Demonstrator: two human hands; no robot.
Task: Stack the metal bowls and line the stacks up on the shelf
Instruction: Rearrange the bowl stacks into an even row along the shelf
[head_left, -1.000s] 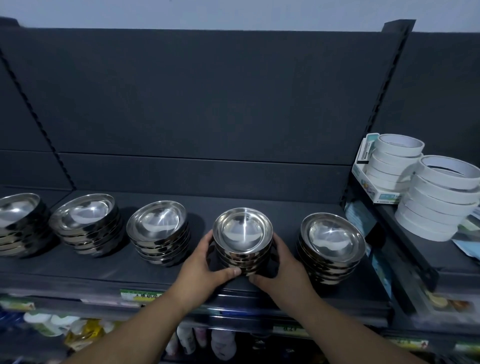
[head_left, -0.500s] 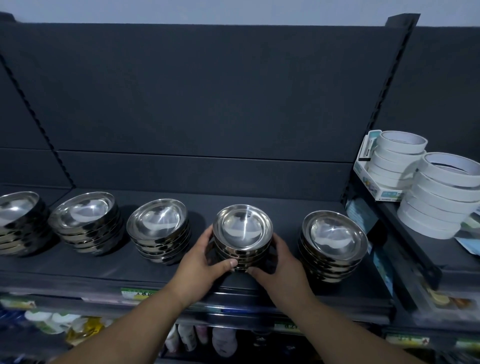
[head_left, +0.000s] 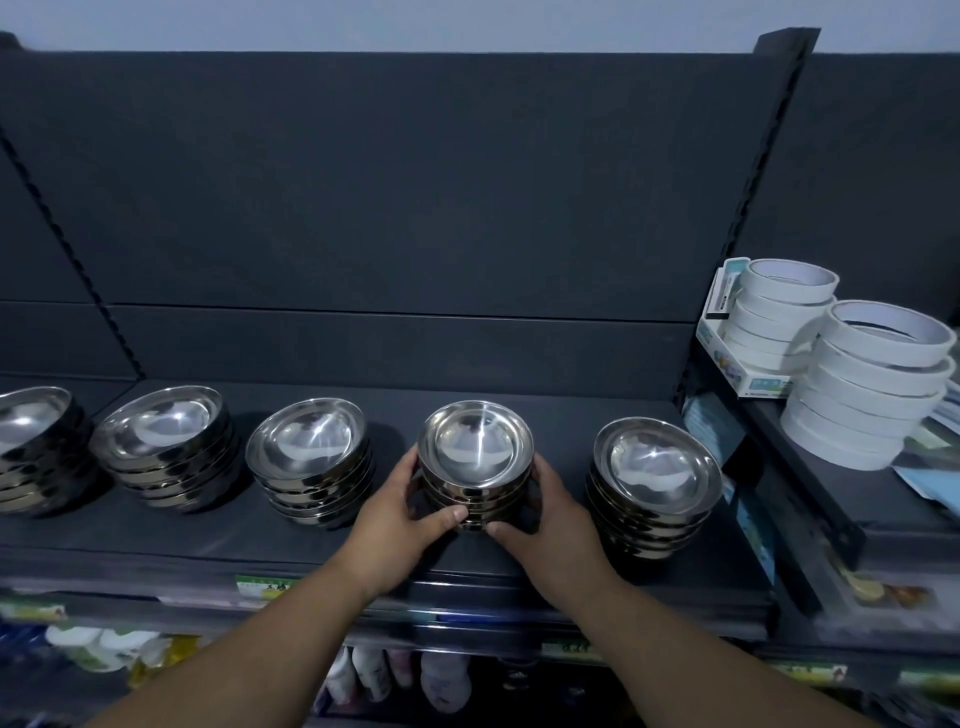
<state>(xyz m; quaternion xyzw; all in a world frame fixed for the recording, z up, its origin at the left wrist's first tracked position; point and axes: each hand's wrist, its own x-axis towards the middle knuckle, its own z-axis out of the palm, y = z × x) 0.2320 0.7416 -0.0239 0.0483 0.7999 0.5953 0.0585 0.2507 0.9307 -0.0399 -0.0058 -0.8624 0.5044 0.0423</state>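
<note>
Several stacks of shiny metal bowls stand in a row on the dark shelf (head_left: 171, 535). Both my hands hold the middle stack (head_left: 475, 449): my left hand (head_left: 397, 512) curls round its left side, my right hand (head_left: 548, 517) round its right side, thumbs meeting at the front of its base. To its left stand a stack (head_left: 309, 452), another stack (head_left: 163, 436) and a stack cut off by the frame edge (head_left: 31, 436). One more stack (head_left: 654, 470) stands to the right.
Rolls of white tape (head_left: 878, 384) are piled on the neighbouring shelf at the right, with a further pile (head_left: 779, 306) and a small box (head_left: 727, 353) behind. A dark back panel closes the shelf. Price labels line its front edge, and packaged goods sit on the lower shelf.
My hands and the middle stack have shifted slightly away from me toward the back of the shelf. The other stacks have stayed put.
</note>
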